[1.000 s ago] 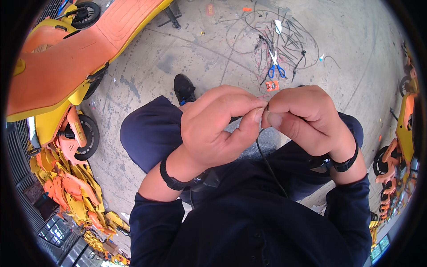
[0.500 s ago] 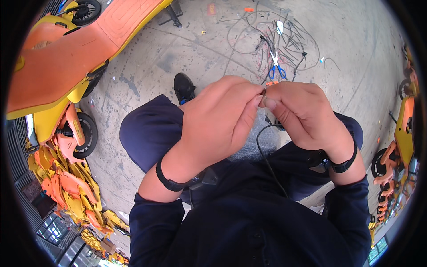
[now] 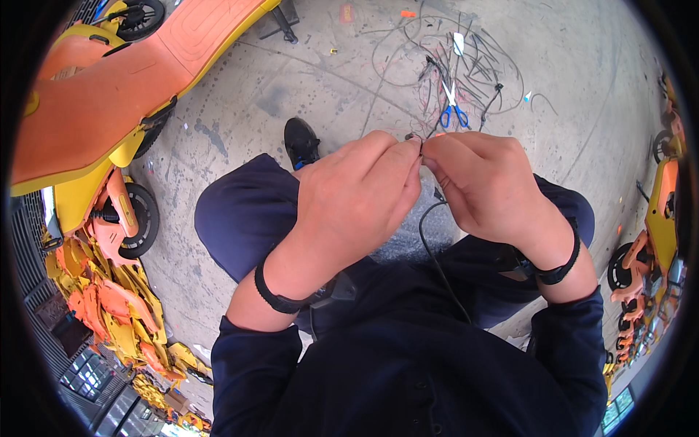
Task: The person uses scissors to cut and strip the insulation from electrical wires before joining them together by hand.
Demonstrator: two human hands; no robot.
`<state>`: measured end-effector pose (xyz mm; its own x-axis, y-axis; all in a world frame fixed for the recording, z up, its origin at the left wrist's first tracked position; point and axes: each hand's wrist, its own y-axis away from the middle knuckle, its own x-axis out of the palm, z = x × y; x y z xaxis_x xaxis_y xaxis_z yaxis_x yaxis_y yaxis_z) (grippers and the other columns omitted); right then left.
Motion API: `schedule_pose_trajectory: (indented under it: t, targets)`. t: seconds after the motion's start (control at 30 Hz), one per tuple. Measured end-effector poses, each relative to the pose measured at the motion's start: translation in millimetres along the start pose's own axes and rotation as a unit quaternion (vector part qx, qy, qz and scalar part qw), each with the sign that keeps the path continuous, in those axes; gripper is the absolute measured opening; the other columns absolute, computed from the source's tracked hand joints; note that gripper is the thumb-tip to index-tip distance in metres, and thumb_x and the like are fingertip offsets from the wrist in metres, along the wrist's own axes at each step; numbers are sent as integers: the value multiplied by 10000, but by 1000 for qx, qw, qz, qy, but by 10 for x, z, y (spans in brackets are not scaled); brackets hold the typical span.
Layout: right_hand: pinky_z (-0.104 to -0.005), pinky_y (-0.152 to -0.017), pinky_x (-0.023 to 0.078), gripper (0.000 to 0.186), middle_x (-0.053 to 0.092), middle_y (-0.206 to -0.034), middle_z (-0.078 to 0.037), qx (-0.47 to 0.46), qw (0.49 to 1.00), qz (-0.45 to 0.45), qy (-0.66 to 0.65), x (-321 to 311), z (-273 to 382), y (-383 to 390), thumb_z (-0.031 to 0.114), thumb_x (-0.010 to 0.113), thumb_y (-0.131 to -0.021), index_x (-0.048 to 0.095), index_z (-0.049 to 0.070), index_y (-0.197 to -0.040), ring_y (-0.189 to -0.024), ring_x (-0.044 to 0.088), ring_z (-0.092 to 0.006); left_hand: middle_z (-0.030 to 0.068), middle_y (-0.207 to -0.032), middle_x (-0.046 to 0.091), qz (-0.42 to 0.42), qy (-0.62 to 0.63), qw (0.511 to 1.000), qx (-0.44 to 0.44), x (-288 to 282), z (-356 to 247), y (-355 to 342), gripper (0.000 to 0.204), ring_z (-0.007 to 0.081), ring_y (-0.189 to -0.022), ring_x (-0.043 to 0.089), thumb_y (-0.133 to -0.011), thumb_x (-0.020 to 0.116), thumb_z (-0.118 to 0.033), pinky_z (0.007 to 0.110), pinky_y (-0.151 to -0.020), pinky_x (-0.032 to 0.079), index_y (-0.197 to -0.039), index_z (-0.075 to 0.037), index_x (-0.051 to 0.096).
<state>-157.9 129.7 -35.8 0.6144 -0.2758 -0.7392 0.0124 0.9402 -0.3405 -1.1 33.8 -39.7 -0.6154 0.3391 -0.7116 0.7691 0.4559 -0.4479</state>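
Observation:
My left hand (image 3: 357, 193) and my right hand (image 3: 491, 186) meet fingertip to fingertip above my knees. Both are closed in a pinch around a small dark piece (image 3: 413, 137), which shows just past the left fingertips; its kind is too small to tell. A black cable (image 3: 435, 255) curves from beside the right hand down to my lap. Below the hands, between my legs, lies clear plastic wrap (image 3: 411, 237). Blue-handled scissors (image 3: 451, 105) rest on the floor just beyond my fingers.
A tangle of cut dark wires (image 3: 473, 62) spreads over the concrete floor around the scissors. At the left stands an orange and yellow scooter (image 3: 131, 95), with a heap of similar body panels (image 3: 109, 306) nearer me. More scooters (image 3: 659, 211) line the right side.
Both hands have shifted slightly left, and the right hand's fingers have curled downward more. The small dark piece now shows further beyond the left fingertips.

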Motion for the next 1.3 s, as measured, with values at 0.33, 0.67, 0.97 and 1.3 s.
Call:
schedule_pose_trajectory:
  t: [0.33, 0.67, 0.97, 1.3]
  targets:
    - [-372, -474, 421, 136, 549, -653, -133, 40, 997, 64, -23, -65, 63, 18, -60, 608, -734, 563, 5, -844, -555, 546, -333, 73, -706, 595, 4, 22, 1000, 5, -7, 6, -28, 165, 211, -553, 564, -666, 657, 50, 277, -486, 446, -810, -28, 636]
    - [-331, -489, 426, 49, 567, -659, -109, 120, 958, 69, -250, -136, 93, 3, -33, 542, -793, 569, 7, -806, -559, 560, -280, 69, -686, 593, -17, 61, 998, -30, -30, -59, -43, 157, 179, -550, 555, -658, 641, 58, 255, -490, 435, -788, -29, 643]
    - [-261, -641, 450, 110, 603, -754, -60, 233, 877, 123, -402, -242, 124, -56, 17, 511, -904, 607, -13, -859, -706, 564, -128, 74, -703, 601, -32, 84, 995, -34, -37, -69, -38, 149, 168, -563, 563, -666, 654, 49, 251, -500, 442, -791, -30, 645]
    - [-222, -644, 427, 137, 611, -772, -12, 326, 760, 166, -537, -332, 77, -93, 62, 522, -915, 626, -11, -862, -711, 532, -73, 57, -705, 590, -42, 135, 990, -30, -65, -28, -48, 153, 205, -574, 574, -651, 672, -5, 272, -505, 458, -786, -60, 626]
